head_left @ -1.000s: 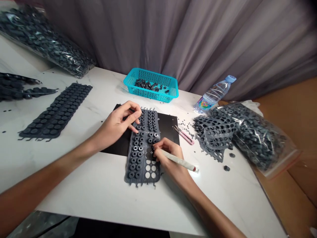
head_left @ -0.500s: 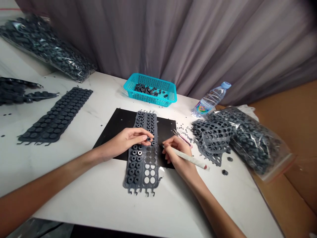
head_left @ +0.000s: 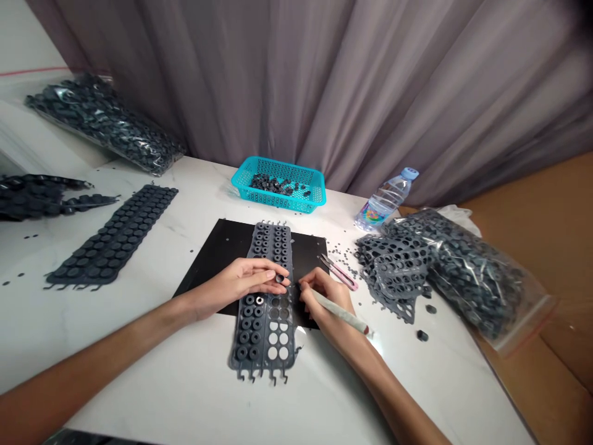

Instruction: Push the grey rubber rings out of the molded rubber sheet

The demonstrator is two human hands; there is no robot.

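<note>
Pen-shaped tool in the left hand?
No, the right hand grips the pen-shaped tool, while the left hand holds a small dark piece.

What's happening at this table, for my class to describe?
The left hand holds a small dark piece over a dark sheet. The right hand holds a pen-like tool beside it. The sheet lies partly on a black mat; several near openings are empty, others hold pieces. Loose pieces sit in the turquoise basket.

A dark, knobbed sheet (head_left: 263,324) lies flat, its near-right holes open.
</note>
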